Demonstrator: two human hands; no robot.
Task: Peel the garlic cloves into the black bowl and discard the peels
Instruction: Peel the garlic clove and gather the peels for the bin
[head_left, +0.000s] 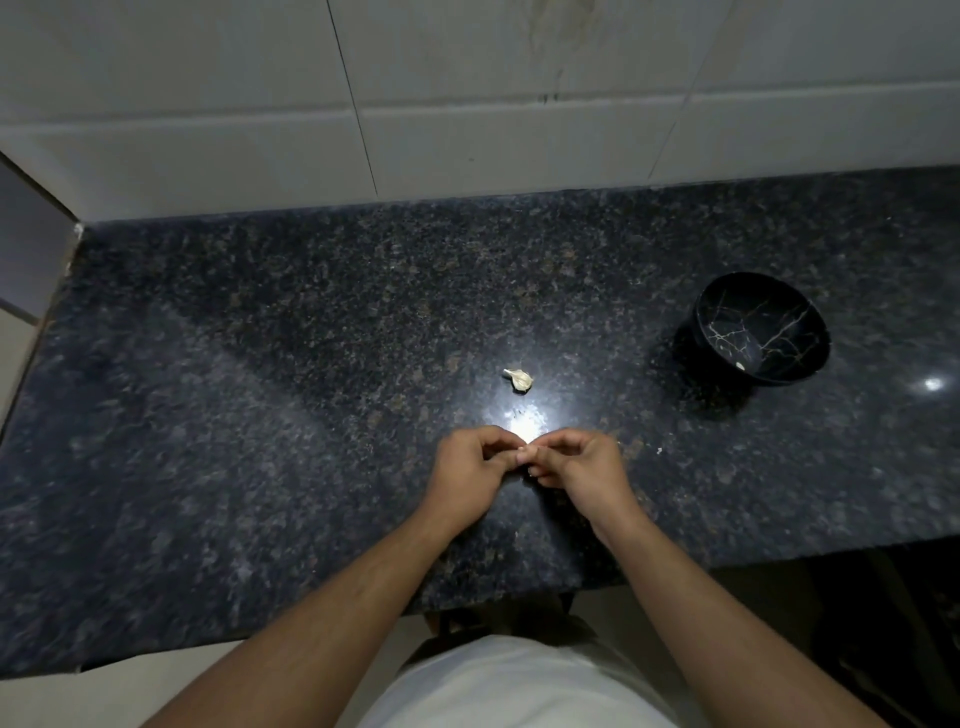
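— Head view: where are the hands relative to the black bowl (761, 328)?

— Well left of it and nearer the person, above the speckled tabletop (260, 364). Left hand (465, 475) and right hand (582, 470) meet, fingers (506, 457) curled, pinching something tiny, probably a garlic clove, mostly hidden.

— Anything else?

— A loose garlic piece (520, 380) lies left of the bowl; a pale bit (741, 366) sits inside it.

Dark granite counter (260, 389) lying open across its left and middle, a lone garlic clove (519, 380) sitting just beyond the hands, black bowl (761, 330) standing well apart at the right (bare counter running between them), tiled wall (467, 104) closing off the back edge.
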